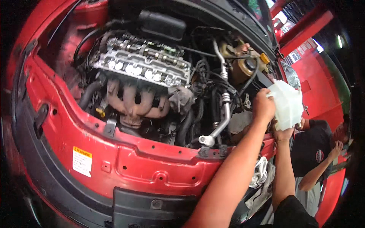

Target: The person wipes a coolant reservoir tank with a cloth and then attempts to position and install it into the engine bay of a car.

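Both of my hands hold a translucent white plastic reservoir tank [286, 106] above the right front corner of a red car's engine bay. My left hand [264, 104] is closed on the tank's left side, fingers curled at its upper edge. Below the tank, my right hand [283, 133] grips its underside, with some fingers hidden behind the plastic. To the left lies the opened engine, its cylinder head [144, 64] bare and the camshafts showing. A brown exhaust manifold [133, 100] sits on its front side.
A metal pipe [224, 110] runs down to the red front panel [152, 157]. Beyond the tank are a black-capped yellowish reservoir [243, 72] and a yellow cap [264, 58]. Crumpled cloth [260, 173] hangs over the front edge. Another person [313, 148] in a black shirt stands right.
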`<move>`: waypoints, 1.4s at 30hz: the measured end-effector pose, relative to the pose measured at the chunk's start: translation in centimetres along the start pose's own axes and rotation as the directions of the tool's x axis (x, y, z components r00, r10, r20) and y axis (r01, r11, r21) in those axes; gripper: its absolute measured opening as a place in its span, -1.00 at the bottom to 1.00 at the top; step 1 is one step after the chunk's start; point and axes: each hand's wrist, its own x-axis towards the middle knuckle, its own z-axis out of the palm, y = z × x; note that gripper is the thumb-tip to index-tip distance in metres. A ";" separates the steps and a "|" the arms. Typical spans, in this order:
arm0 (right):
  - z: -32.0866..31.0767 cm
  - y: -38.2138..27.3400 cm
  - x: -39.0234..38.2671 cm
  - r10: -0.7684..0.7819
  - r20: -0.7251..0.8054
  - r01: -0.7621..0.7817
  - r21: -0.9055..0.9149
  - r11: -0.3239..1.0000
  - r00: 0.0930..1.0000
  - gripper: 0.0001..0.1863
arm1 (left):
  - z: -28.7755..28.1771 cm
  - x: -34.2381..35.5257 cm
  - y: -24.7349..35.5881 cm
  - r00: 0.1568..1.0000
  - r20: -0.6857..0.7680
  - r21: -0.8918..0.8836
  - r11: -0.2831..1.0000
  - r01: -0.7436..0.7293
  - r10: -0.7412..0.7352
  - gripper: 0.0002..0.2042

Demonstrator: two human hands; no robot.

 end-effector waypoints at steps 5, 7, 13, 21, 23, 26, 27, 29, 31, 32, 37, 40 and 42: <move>-3.6 -1.6 1.1 -0.024 0.047 0.032 -0.198 0.980 0.999 -0.31 | 1.6 0.7 -0.5 0.989 -0.061 -0.074 0.988 0.132 -0.136 -0.76; -3.3 -2.8 1.1 0.068 0.077 -0.065 -0.032 0.997 0.995 -0.34 | 1.8 0.8 -0.3 0.986 -0.059 -0.115 0.982 0.148 -0.155 -0.75; 0.2 0.0 0.6 -0.102 -0.238 0.035 -0.271 0.962 0.966 -0.32 | 0.3 1.1 -0.7 0.984 -0.034 -0.201 0.965 0.166 -0.177 -0.69; -2.0 -2.3 -0.3 0.010 0.093 0.002 -0.127 0.992 0.996 -0.32 | 1.7 1.1 -1.1 0.977 0.054 -0.143 0.967 0.212 -0.206 -0.78; -1.1 -1.0 -0.4 -0.067 0.012 0.068 -0.138 0.988 0.998 -0.33 | 1.6 1.2 -1.7 0.985 -0.033 -0.174 0.972 0.160 -0.168 -0.83; 4.4 1.2 -0.9 -0.126 -0.189 0.112 -0.084 0.990 0.974 -0.36 | 0.5 0.9 -1.3 0.969 -0.145 -0.236 0.958 0.161 -0.198 -0.83; 6.1 2.4 0.6 -0.106 -0.103 0.101 -0.052 0.994 0.989 -0.36 | -0.6 3.6 -2.9 0.986 -0.159 -0.030 0.999 0.043 -0.047 -0.80; 6.2 3.3 1.6 -0.096 -0.073 0.093 -0.035 0.995 0.993 -0.36 | -1.4 5.2 -4.3 0.960 0.015 -0.425 0.867 0.260 -0.280 -0.62; 3.8 1.1 -0.5 -0.095 -0.137 0.089 -0.055 0.995 0.986 -0.36 | -0.9 1.6 -0.9 0.853 0.228 -0.596 0.626 0.503 -0.469 -0.53; 3.8 1.0 -0.8 -0.057 -0.118 0.053 -0.033 0.998 0.991 -0.35 | -1.2 1.3 -0.3 0.845 0.241 -0.602 0.610 0.516 -0.477 -0.49; 7.5 2.0 -0.7 -0.053 -0.249 0.078 0.093 0.993 0.967 -0.31 | -2.5 1.6 0.2 0.849 0.206 -0.560 0.653 0.510 -0.486 -0.55; 7.3 2.0 -1.3 -0.041 -0.113 0.054 0.111 0.992 0.993 -0.32 | -2.6 1.3 0.2 0.845 0.184 -0.518 0.681 0.517 -0.502 -0.60; 6.9 1.8 -1.5 -0.026 -0.075 0.036 0.127 0.991 0.997 -0.32 | -2.5 1.1 0.5 0.836 0.146 -0.507 0.685 0.523 -0.530 -0.60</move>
